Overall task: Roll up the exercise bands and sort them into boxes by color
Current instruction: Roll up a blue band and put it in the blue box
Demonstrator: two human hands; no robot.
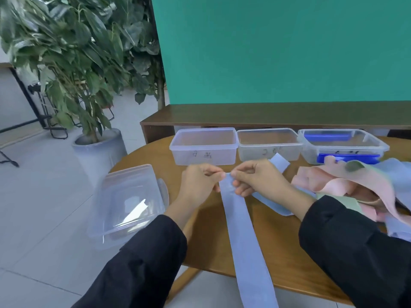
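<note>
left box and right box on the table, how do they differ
The left box holds nothing; the right box holds rolled dark blue bands. The left box stands clear of the loose bands; the pile of pink and light blue bands reaches the right box's front. Both are clear, lidless, with a handwritten mark in front.

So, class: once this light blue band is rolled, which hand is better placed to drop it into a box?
Probably the right hand: it pinches the light blue band nearer the boxes.
</note>
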